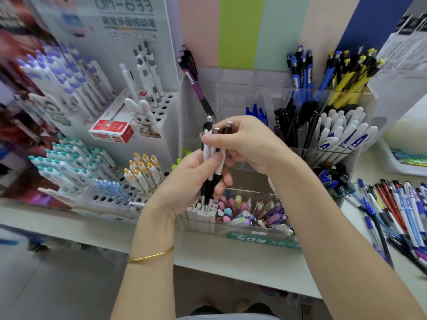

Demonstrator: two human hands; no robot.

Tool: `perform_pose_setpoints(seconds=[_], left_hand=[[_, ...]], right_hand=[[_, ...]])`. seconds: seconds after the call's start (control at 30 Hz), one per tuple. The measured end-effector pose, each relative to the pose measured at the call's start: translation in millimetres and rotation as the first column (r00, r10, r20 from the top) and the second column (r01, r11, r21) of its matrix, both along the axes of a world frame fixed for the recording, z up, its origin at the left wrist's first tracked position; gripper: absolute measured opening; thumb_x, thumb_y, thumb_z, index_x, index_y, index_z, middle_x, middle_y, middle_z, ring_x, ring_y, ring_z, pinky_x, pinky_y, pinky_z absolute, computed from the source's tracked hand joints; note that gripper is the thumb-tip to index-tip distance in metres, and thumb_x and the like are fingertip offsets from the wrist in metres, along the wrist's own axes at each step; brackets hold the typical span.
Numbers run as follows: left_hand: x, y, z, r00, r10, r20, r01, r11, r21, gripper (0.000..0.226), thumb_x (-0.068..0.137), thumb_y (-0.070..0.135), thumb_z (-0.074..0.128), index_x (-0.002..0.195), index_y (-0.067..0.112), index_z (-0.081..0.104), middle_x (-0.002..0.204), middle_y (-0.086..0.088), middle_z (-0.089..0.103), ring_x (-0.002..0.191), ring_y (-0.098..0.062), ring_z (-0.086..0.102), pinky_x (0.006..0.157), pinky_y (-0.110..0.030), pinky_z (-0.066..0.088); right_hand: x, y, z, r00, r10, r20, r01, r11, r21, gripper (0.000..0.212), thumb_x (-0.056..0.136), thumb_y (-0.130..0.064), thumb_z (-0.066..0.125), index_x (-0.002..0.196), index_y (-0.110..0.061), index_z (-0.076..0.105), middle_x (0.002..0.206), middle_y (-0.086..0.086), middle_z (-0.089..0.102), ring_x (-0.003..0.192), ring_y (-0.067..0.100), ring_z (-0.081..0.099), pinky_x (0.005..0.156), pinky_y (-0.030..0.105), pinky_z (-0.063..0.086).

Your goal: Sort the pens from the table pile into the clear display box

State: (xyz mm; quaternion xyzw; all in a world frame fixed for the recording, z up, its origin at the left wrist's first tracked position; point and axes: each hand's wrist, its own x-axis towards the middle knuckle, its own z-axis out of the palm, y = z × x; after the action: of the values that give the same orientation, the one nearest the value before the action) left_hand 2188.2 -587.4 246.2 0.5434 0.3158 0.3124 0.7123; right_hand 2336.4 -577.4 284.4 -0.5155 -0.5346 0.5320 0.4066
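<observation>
A thin gold bangle rings the wrist of the left hand; both forearms are bare. Dark shoes and grey clothing show below.

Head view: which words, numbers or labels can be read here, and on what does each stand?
"DM-633": on the white display board.
Chinese line below it: blurred.
Green label on the clear display box: blurred.
Red box print: too small.
</observation>
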Motion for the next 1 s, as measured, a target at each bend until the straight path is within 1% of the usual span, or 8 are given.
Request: perform_pose_setpoints(seconds=[0.2, 0.3, 0.4, 0.53, 0.67, 0.8, 0.9, 1.0], left_hand=[[-3.6, 20.2, 11.9, 0.967, 0.253, -0.028, -0.252, 0.967, 0.035, 0.012, 0.099, 0.019, 0.047, 0.102, 0.008, 0.051, 0.076, -0.004, 0.067, 0.059, -0.014, 0.062, 0.053, -0.024, 0.052], [-14.1, 24.3, 11.2, 0.907, 0.414, -0.076, -0.413, 0.910, 0.032, 0.023, 0.097, 0.013, 0.054, 0.119, 0.008, 0.047, 0.099, -0.010, 0.067, 0.075, -0.017, 0.070, 0.063, -0.026, 0.058], [-23.7, 25.1, 6.0, 0.851, 0.514, -0.107, -0.511, 0.858, 0.054, 0.025, 0.098, 0.010, 0.053, 0.121, 0.011, 0.047, 0.104, -0.011, 0.066, 0.072, -0.014, 0.070, 0.058, -0.023, 0.057], [-26.9, 26.9, 0.9, 0.835, 0.540, -0.104, -0.540, 0.841, 0.038, 0.021, 0.099, 0.007, 0.050, 0.119, 0.010, 0.050, 0.097, -0.011, 0.067, 0.064, -0.010, 0.067, 0.053, -0.020, 0.053], [-27.4, 26.9, -2.9, 0.851, 0.513, -0.112, -0.515, 0.857, 0.010, 0.017, 0.099, 0.006, 0.049, 0.114, 0.013, 0.052, 0.097, -0.011, 0.067, 0.065, -0.011, 0.066, 0.053, -0.021, 0.053], [-26.6, 24.6, -5.0, 0.864, 0.491, -0.110, -0.493, 0.870, 0.004, 0.017, 0.099, 0.006, 0.049, 0.114, 0.012, 0.052, 0.096, -0.011, 0.067, 0.065, -0.011, 0.066, 0.054, -0.022, 0.054], [-23.9, 21.3, -3.1, 0.877, 0.469, -0.100, -0.471, 0.882, 0.004, 0.018, 0.099, 0.004, 0.048, 0.116, 0.008, 0.051, 0.095, -0.012, 0.067, 0.063, -0.010, 0.066, 0.054, -0.021, 0.054], [-18.6, 15.3, -0.3, 0.895, 0.433, -0.104, -0.435, 0.900, 0.006, 0.016, 0.098, 0.004, 0.048, 0.113, 0.008, 0.053, 0.094, -0.012, 0.068, 0.063, -0.010, 0.066, 0.053, -0.021, 0.054]], right_hand=[[-10.2, 30.5, 19.7, 0.979, -0.189, -0.083, 0.202, 0.960, 0.193, 0.012, 0.083, -0.005, 0.070, 0.075, -0.006, 0.063, 0.051, -0.004, 0.056, 0.038, 0.000, 0.044, 0.041, 0.013, 0.033], [-3.7, 52.1, 34.6, 0.895, -0.421, -0.148, 0.442, 0.787, 0.431, 0.013, 0.080, -0.008, 0.074, 0.074, -0.013, 0.063, 0.049, -0.015, 0.053, 0.042, -0.004, 0.042, 0.047, 0.013, 0.034], [-10.6, 63.6, 32.8, 0.856, -0.515, -0.054, 0.446, 0.681, 0.581, 0.013, 0.076, -0.015, 0.077, 0.078, -0.016, 0.064, 0.064, -0.015, 0.058, 0.056, -0.006, 0.048, 0.059, 0.013, 0.040], [-35.2, 69.1, 3.3, 0.811, -0.498, 0.307, 0.232, 0.755, 0.613, 0.018, 0.079, -0.018, 0.076, 0.091, -0.006, 0.070, 0.086, 0.004, 0.062, 0.076, 0.011, 0.054, 0.068, 0.017, 0.038], [-49.0, 73.6, -11.5, 0.607, -0.441, 0.661, 0.060, 0.855, 0.515, 0.023, 0.086, -0.031, 0.068, 0.089, -0.008, 0.066, 0.091, 0.010, 0.061, 0.085, 0.025, 0.056, 0.071, 0.033, 0.041], [-46.2, 71.4, -11.6, 0.648, -0.382, 0.659, 0.088, 0.897, 0.433, 0.028, 0.085, -0.032, 0.070, 0.096, -0.008, 0.060, 0.089, 0.003, 0.060, 0.085, 0.020, 0.055, 0.069, 0.029, 0.039], [-40.5, 59.6, -8.8, 0.719, -0.364, 0.593, 0.136, 0.909, 0.394, 0.037, 0.083, -0.019, 0.072, 0.115, -0.008, 0.057, 0.099, 0.003, 0.060, 0.092, 0.017, 0.056, 0.080, 0.028, 0.047], [-32.2, 43.0, -7.7, 0.743, -0.394, 0.542, 0.181, 0.897, 0.404, 0.031, 0.085, -0.005, 0.065, 0.115, -0.008, 0.055, 0.103, 0.005, 0.062, 0.094, 0.019, 0.059, 0.086, 0.035, 0.051]])
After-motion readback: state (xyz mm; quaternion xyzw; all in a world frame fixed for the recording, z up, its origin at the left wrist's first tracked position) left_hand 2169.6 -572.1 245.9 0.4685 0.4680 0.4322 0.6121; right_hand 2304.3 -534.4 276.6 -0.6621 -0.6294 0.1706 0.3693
